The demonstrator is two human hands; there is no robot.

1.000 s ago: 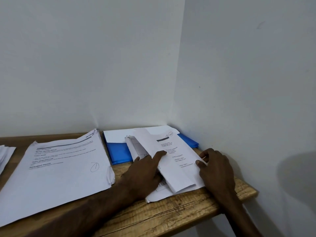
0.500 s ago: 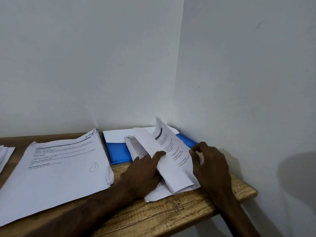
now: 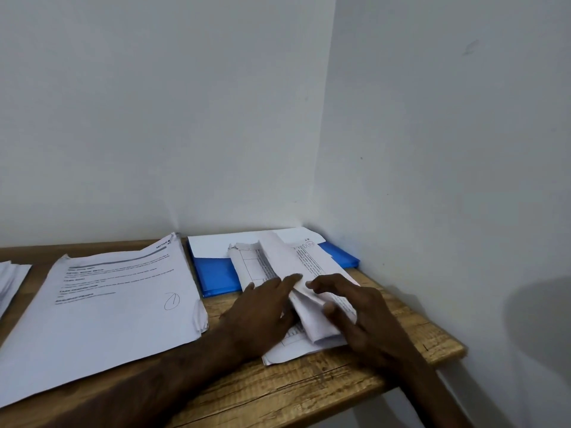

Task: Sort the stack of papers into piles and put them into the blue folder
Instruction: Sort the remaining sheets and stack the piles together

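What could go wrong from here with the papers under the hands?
The folded stack bends sharply under the left hand and right hand, so sheets may crease. It lies partly on the blue folder, which likely can't open until it's moved. The large pile sits close; sheets could mix.

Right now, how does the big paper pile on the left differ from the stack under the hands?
The big pile lies flat on the table, untouched; the stack rests partly on the blue folder with the left hand and right hand on it. The big pile's top sheet is flat, showing a penned circle; the stack's top sheets are folded back. Both are white printed paper.
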